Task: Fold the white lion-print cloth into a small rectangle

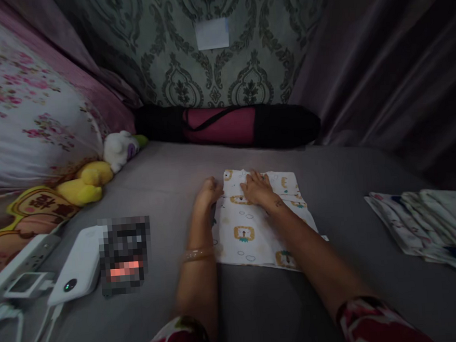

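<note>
A white cloth (233, 249) printed with lion faces and small outlines lies folded on the grey sheet in front of me, its far part turned over in a flap. My right hand (257, 188) rests flat on that flap, fingers spread. At the cloth's left edge is my left hand (209, 192), with its fingers bent and closed on the border; the fingertips are partly hidden. A clear bangle circles my left wrist, and a small white tag sticks out at the cloth's right side.
Folded cloths (430, 224) lie in a stack at the right. On the left are a white power bank (78, 265), a power strip (31, 257), cables, a pixelated item (124, 256) and plush toys (95, 175). A black and pink long bag (220, 125) lies along the wall.
</note>
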A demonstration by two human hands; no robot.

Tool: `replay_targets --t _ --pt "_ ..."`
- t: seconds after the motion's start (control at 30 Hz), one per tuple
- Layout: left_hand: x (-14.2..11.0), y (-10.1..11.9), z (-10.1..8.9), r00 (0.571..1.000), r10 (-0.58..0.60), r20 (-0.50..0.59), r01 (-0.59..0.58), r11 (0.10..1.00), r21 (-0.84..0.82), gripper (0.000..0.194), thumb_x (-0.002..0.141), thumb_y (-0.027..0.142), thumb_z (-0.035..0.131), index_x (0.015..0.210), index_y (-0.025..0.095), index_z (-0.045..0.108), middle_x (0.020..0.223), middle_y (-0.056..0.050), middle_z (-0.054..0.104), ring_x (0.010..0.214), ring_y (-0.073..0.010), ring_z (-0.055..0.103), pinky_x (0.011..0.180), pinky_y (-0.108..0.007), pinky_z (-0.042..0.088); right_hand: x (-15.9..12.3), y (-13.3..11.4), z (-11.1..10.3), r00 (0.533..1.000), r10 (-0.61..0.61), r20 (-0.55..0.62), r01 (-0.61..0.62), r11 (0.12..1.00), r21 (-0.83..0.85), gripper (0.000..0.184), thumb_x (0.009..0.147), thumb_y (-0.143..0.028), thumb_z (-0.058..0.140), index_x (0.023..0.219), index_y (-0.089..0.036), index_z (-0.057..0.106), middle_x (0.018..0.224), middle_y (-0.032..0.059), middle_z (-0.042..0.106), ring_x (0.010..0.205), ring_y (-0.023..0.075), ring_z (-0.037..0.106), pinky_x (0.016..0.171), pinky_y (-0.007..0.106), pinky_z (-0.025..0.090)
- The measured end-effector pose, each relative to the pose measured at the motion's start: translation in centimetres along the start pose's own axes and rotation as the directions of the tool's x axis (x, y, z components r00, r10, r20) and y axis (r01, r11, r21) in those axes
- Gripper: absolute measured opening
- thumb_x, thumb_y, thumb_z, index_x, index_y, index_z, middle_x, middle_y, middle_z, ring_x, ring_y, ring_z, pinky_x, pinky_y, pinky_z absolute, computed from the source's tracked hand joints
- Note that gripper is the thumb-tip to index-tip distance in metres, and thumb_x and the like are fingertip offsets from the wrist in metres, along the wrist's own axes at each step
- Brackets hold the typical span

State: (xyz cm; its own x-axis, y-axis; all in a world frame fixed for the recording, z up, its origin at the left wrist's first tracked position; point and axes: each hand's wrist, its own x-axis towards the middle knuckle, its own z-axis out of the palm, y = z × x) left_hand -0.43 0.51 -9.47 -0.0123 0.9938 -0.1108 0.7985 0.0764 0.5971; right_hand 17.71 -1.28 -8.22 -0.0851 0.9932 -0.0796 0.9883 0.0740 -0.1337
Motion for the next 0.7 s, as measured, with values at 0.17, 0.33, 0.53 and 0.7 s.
replay_targets --t 0.17,0.33,0.53,0.7 --pt "-0.1 0.0 0.0 1.000 0.005 -0.026 -0.003 0.999 0.051 0.029 0.090 0.025 0.045 0.113 0.015 0.060 0.106 -0.013 0.069 0.103 -0.0192 0.063 0.083 -0.024 0.045 0.7 -2.3 1.3 0.984 -0.131 -0.118 0.135 0.991 0.022 0.061 0.100 -0.040 0.020 0.150 -0.006 0.027 0.157 0.0139 0.023 0.146 0.0242 0.014 0.118 0.043 0.009" --pt "0.0 -0.3 0.0 0.997 -0.014 -0.073 0.019 0.997 0.073 0.032 0.091 0.024 0.041 0.115 0.015 0.060 0.110 -0.013 0.069 0.108 -0.0205 0.062 0.087 -0.026 0.045 0.6 -2.3 2.5 0.983 -0.131 -0.128 0.139 0.989 0.059 0.061 0.100 -0.039 0.020 0.149 -0.004 0.027 0.157 0.0133 0.024 0.146 0.0247 0.015 0.118 0.043 0.009" --pt "0.2 -0.3 -0.1 0.996 -0.029 -0.083 0.035 0.997 0.069 0.034 0.091 0.024 0.041 0.117 0.017 0.060 0.114 -0.013 0.069 0.110 -0.0198 0.062 0.090 -0.027 0.046 1.7 -3.6 1.0 0.991 -0.107 -0.079 0.111 0.993 0.044 0.058 0.099 -0.038 0.025 0.145 -0.004 0.036 0.155 0.0160 0.029 0.144 0.0271 0.019 0.117 0.046 0.009" --pt "0.3 -0.4 -0.2 0.997 -0.040 -0.067 0.043 0.998 0.047 0.039 0.092 0.022 0.040 0.126 0.010 0.056 0.124 -0.018 0.063 0.114 -0.0213 0.060 0.094 -0.027 0.045 2.7 -5.9 2.2 0.958 -0.194 -0.211 0.210 0.976 0.060 0.059 0.099 -0.039 0.025 0.145 -0.003 0.035 0.153 0.0167 0.033 0.143 0.0260 0.022 0.117 0.042 0.011"
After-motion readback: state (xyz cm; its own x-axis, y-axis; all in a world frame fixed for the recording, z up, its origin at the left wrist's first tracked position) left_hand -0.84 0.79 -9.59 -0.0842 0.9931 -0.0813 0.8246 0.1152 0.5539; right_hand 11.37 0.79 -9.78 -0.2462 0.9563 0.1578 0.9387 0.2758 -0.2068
